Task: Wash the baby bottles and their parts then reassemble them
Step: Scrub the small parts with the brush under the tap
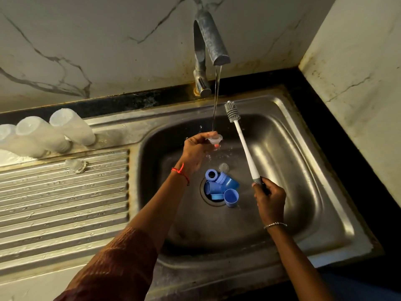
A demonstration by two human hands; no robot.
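- Left hand (196,152) is pinching a clear teat (214,139) by its rim, right under the water stream (217,94) from the tap (211,40), a bit above the middle of the frame.
- Right hand (270,197) is wrapped round the grey end of the bottle brush (244,146), lower right of centre. The bristle head points up toward the tap and sits beside the teat, not touching it.
- For a proper rinse I'd roll the teat so the water runs through the inside too, not just over the base. Give the tip a squeeze so the hole flushes out.
- Keep the pinch on the rim only. Slippery silicone plus running water means it pops out easily.
- If it drops, it lands on the blue caps and rings (221,187) piled over the drain, mid-frame in the sink (303,127). Another clear teat (223,167) lies just above that pile. My guess is those are waiting their turn.
- That pile could slow the draining, so I'd watch the water level.
- Hold the brush to the side, out of the stream, or it'll spray everywhere.
- Three clear bottles (43,131) stand upside down at the upper left, with a small clear part (76,165) on the ridges just below them. That looks like the spot for the teat once it's rinsed.
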